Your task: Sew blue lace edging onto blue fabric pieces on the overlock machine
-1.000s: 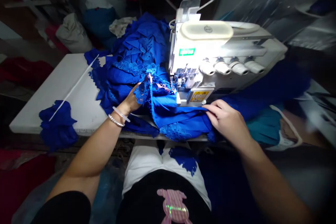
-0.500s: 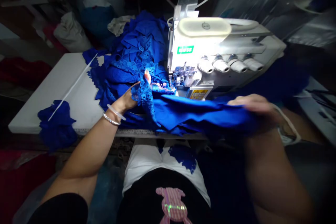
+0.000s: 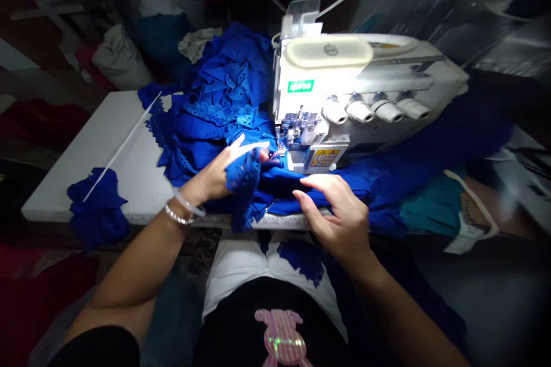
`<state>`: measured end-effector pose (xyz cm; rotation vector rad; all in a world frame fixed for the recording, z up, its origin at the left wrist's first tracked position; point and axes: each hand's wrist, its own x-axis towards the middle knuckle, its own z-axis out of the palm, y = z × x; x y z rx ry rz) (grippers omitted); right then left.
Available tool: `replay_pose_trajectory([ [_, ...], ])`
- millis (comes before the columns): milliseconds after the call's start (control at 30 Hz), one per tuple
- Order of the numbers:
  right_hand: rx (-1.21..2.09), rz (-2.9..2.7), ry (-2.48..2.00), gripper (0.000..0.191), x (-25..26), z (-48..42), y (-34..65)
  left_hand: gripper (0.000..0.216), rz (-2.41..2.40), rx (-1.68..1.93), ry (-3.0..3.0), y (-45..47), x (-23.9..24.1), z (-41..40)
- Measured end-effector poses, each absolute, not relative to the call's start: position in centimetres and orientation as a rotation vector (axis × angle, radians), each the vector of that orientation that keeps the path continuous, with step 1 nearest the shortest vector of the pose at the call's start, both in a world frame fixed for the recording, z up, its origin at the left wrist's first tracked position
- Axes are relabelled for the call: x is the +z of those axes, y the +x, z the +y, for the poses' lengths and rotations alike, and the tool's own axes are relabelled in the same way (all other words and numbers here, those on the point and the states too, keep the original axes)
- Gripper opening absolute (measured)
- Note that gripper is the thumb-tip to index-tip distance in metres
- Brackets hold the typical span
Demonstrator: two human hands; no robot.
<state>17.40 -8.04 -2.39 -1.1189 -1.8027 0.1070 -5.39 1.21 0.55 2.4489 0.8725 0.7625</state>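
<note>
My left hand (image 3: 219,172), with a bracelet and a bangle at the wrist, is closed on blue lace fabric (image 3: 244,175) just left of the needle area of a white overlock sewing machine (image 3: 327,77). Its fingertips come close to the presser foot (image 3: 282,146). A loose end of the lace hangs over the front table edge. My right hand (image 3: 340,212) is open, thumb and fingers apart, over smooth blue fabric (image 3: 284,186) in front of the machine. Whether its fingertips touch that cloth I cannot tell.
Behind my left hand a heap of blue lace garments (image 3: 232,80) covers much of the white table (image 3: 55,166). A blue scrap (image 3: 97,206) and a white strip (image 3: 124,140) lie at left. More blue cloth (image 3: 447,143) and a teal piece (image 3: 430,206) are at right.
My right hand has let go of the stretched blue fabric at right and moved left, opening in front of the machine. My left hand has shifted slightly toward the needle with the lace.
</note>
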Motion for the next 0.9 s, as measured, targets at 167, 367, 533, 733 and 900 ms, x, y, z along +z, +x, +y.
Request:
replay_pose_trajectory([
  [167, 0.712, -1.7, -1.405, 0.028, -5.1, -7.2, 17.0, 0.042, 0.889, 0.561, 2.62, -4.8, 0.7, -1.5],
  [367, 1.269, -1.64, -1.162, 0.023, -5.8, -7.9, 15.2, 0.045, 0.812, 0.65, 2.587, -5.4, -0.5, -1.2],
  [533, 1.293, -1.573, -1.057, 0.01, -5.3, -6.9, 15.1, 0.042, 0.845, 0.691, 2.664, -5.0, -0.6, -1.3],
  [733, 1.695, -1.108, -1.015, 0.028, -4.7, -6.3, 15.5, 0.04, 0.806, 0.743, 2.686, -5.2, -1.0, -0.9],
  [900, 1.679, -1.026, -1.06, 0.023, -3.6, -7.0, 14.9, 0.038, 0.661, 1.014, 2.597, -4.7, -0.8, -1.9],
])
